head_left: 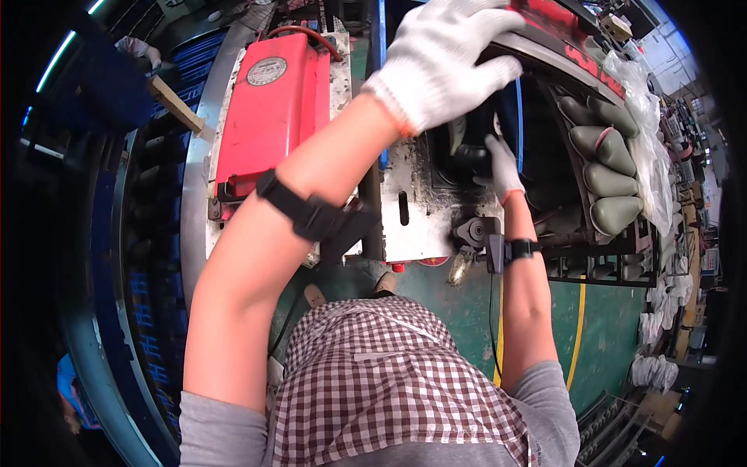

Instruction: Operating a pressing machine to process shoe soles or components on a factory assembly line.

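My left hand (455, 62), in a white knitted glove, is raised across the machine at the upper middle. Its fingers and thumb are apart, with the fingertips close to the red-topped machine part (552, 19); whether they touch it I cannot tell. Lower down, my right hand (504, 162), also gloved in white, reaches into the machine's dark opening. It is beside a dark rounded object (470, 158). Motion blur and the dark surroundings hide whether its fingers grip that object. A worn, pale metal plate (405, 233) lies in front of the opening.
A red machine cover (268, 117) stands at the left. To the right, a dark rack (583, 187) holds several grey-green shoe-shaped forms (611, 179), with clear plastic sheeting (642, 140) beside them. A wooden bar (177, 107) juts out at the upper left. Yellow lines (576, 335) mark the green floor.
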Available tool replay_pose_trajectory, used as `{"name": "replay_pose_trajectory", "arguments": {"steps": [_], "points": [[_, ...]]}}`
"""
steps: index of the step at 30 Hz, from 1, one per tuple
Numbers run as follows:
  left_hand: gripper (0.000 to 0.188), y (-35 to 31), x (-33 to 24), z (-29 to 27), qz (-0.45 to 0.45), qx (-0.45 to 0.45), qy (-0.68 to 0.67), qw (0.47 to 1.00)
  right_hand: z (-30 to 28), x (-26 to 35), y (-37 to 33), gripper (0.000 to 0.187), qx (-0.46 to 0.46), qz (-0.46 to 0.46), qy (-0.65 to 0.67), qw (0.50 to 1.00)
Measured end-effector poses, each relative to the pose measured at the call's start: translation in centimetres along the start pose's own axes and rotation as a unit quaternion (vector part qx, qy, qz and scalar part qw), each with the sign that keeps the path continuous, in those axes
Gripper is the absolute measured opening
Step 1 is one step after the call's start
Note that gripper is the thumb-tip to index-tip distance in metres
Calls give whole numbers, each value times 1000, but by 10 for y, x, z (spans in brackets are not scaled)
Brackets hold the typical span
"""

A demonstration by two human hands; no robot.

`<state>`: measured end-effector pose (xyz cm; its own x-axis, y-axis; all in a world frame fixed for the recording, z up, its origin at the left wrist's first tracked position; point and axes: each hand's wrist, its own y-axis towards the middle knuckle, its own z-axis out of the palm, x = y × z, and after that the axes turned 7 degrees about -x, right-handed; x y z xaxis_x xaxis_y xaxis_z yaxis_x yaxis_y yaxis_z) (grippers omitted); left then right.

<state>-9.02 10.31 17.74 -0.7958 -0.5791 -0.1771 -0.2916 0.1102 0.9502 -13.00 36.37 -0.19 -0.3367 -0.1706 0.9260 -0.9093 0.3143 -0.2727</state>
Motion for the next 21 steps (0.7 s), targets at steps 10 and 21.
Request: {"name": "replay_pose_trajectory", "arguments": {"steps": [10,21], "points": [[106,-189,-55,-76,-592,41,-355,722,-23,-36,-111,74,256,51,249,933],[61,-259,-148,-143,-672,-359,-437,478,104,9,-208,79,598,-191,-125,768]]}}
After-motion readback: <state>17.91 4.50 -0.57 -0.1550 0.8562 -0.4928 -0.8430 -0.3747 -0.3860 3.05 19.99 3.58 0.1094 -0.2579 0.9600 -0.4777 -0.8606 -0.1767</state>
